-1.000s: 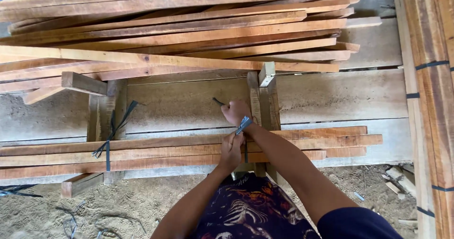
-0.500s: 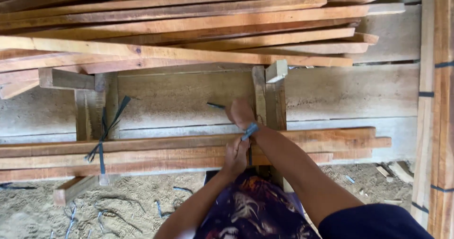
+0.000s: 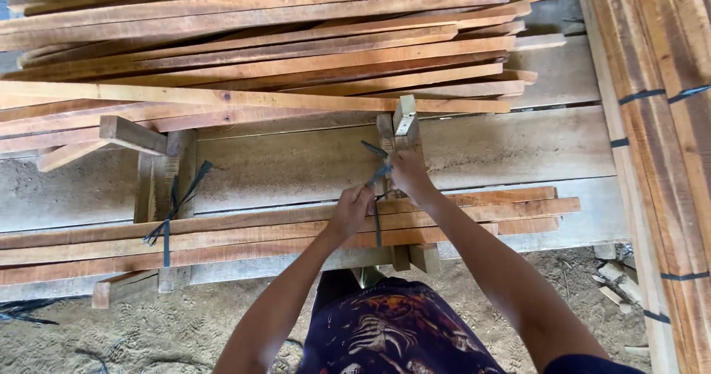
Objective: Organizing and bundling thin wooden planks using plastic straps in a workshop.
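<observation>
Worktop is rough grey planking, dusty, sitting over a sandy floor littered with strap offcuts. Far side carries a loose pile of reddish timber slats, fanned out and running left-right. On the right, a stack of bundled boards runs near-far, banded with dark straps. Near edge holds the slat bundle you're working on, lying left-right across two wooden cradle jigs; left jig already has a tied dark strap around the bundle. Your left hand sits on top of the bundle, fingers pinched shut on the blue-grey strap, which runs down over the slats at the right jig. Your right hand is just far of it, touching the jig upright, fingers closed on the same strap's upper end; loose tail sticks out to the far left. Hands nearly touching, strap taut between them. Versus half a second ago: your right hand has moved further from you and right, up toward the jig post, no longer crossing over the left wrist; left hand has come up from the bundle's near edge onto its top. Camera view has shifted, so the right-hand board stack shows more.
</observation>
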